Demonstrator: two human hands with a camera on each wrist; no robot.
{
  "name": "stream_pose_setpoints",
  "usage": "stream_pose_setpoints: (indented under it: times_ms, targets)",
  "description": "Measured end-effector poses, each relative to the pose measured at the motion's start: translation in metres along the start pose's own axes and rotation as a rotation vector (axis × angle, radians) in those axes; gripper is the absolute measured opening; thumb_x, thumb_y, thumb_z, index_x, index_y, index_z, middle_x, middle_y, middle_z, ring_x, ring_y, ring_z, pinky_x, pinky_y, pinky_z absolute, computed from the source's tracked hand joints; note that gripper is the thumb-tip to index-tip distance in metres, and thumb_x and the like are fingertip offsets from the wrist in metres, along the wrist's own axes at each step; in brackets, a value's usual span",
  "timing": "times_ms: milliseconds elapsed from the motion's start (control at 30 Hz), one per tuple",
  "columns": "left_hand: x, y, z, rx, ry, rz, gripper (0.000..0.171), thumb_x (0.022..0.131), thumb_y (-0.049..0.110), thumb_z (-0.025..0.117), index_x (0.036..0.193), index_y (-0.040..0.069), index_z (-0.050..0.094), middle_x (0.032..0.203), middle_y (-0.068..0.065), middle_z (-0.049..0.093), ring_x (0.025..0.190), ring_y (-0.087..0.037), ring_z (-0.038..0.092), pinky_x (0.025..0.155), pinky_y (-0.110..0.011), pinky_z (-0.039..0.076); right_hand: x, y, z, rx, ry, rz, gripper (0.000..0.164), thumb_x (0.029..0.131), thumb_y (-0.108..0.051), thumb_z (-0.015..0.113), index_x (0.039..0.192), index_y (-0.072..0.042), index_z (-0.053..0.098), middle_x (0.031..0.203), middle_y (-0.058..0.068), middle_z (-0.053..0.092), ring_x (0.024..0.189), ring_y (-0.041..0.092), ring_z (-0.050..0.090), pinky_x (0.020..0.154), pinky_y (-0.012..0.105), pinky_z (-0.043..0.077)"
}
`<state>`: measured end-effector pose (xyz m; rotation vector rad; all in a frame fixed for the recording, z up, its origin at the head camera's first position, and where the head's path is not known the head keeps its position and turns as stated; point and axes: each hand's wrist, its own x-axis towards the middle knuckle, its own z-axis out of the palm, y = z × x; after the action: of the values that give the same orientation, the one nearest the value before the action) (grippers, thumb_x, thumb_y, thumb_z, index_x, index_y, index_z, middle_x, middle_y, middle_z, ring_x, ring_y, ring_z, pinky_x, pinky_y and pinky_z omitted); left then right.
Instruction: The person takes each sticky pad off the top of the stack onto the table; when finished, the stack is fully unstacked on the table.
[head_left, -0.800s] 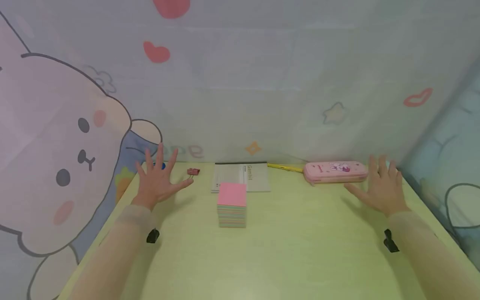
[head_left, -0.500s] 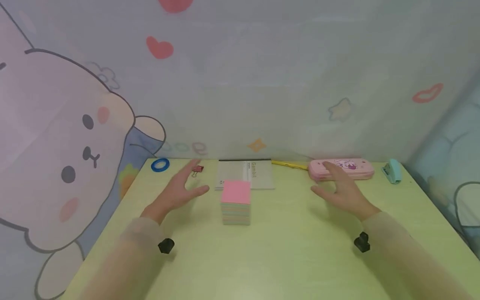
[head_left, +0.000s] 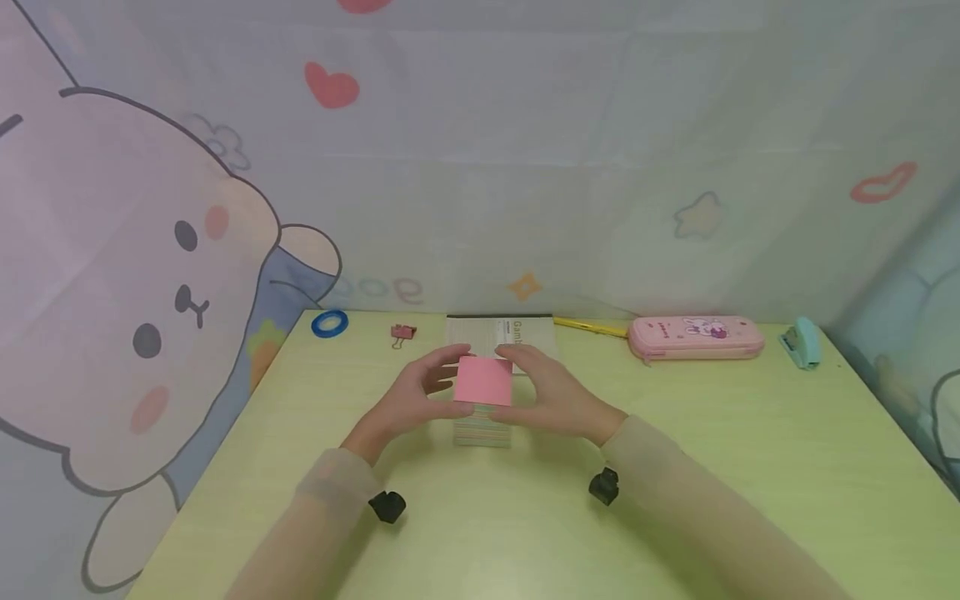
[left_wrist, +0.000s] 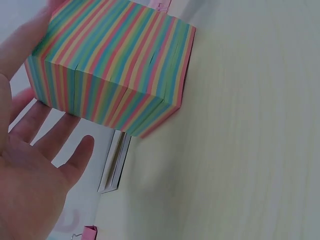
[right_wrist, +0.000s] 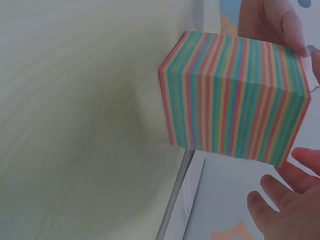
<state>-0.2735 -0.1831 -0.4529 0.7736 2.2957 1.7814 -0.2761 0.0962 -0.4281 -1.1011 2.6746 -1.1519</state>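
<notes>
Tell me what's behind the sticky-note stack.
Behind the sticky-note stack, the head view shows a notebook with a dark far edge. The stack, left hand and right hand cover part of its near side, leaving that unseen.

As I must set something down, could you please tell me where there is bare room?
One bare patch of table lies between the right sleeve, the pencil case and the stapler; another, between the left sleeve, the blue ring and the binder clip. It is crowded mid-table, where the left hand and right hand surround the sticky-note stack, near the notepad.
</notes>
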Motion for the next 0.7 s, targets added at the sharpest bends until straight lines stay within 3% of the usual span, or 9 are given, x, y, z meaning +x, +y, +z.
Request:
stream_pose_setpoints:
  times_ms: [433, 700]
  targets:
    - [0.002, 0.001, 0.002, 0.02, 0.005, -0.019, 0.085, 0.087, 0.012, 0.088, 0.159, 0.021, 0.045, 0.156, -0.01, 0.051, 0.142, -0.039, 0.051, 0.118, -0.06, 0.04, 0.006, 0.0, 0.0, -0.056, 0.035, -0.063, 0.081, 0.088, -0.039, 0.087, 0.15, 0.001, 0.053, 0.142, 0.009, 0.062, 0.13, 0.026, 0.059, 0.111, 0.05, 0.049]
    - [0.003, 0.0, 0.0, 0.059, -0.035, -0.047, 0.077, 0.089, 0.012, 0.085, 0.157, 0.012, 0.048, 0.154, -0.013, 0.053, 0.137, -0.038, 0.053, 0.115, -0.06, 0.043, -0.018, 0.016, -0.022, -0.044, 0.093, -0.019, 0.078, 0.088, -0.039, 0.087, 0.149, -0.003, 0.055, 0.147, 0.006, 0.059, 0.131, 0.025, 0.059, 0.111, 0.046, 0.05]
